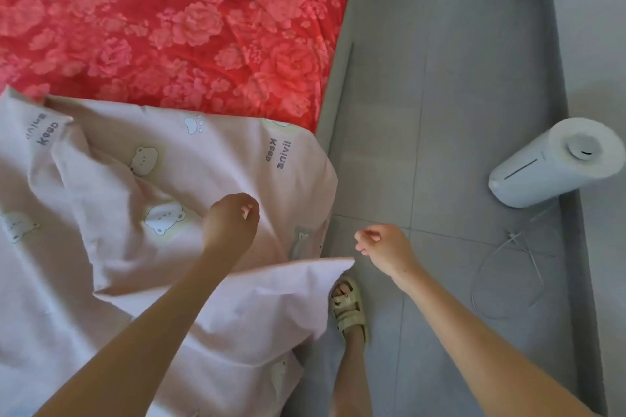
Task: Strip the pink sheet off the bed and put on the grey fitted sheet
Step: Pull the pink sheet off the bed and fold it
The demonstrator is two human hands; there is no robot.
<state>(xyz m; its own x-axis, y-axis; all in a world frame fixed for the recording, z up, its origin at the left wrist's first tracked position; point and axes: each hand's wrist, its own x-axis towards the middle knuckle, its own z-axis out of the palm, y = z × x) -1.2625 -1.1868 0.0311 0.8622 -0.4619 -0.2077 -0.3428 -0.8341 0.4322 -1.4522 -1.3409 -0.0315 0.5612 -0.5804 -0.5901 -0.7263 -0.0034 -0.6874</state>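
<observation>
Lying crumpled at lower left, the soft bear-printed pink sheet (115, 234) is leaving a red floral mattress cover (169, 27) bare at upper left. The left hand (233, 223) is fisting over its folds, grip unclear; the right hand (382, 247) is curling empty above smooth grey tiles (440, 112), left of a white cylindrical appliance (548, 166).

The tiled floor (440, 95) is lying open beside the bed (335, 88); a white cylindrical appliance (555, 162) and a loose white cable (501, 264) are crowding its wall side, and a sandalled foot (349, 308) is standing bedside.
</observation>
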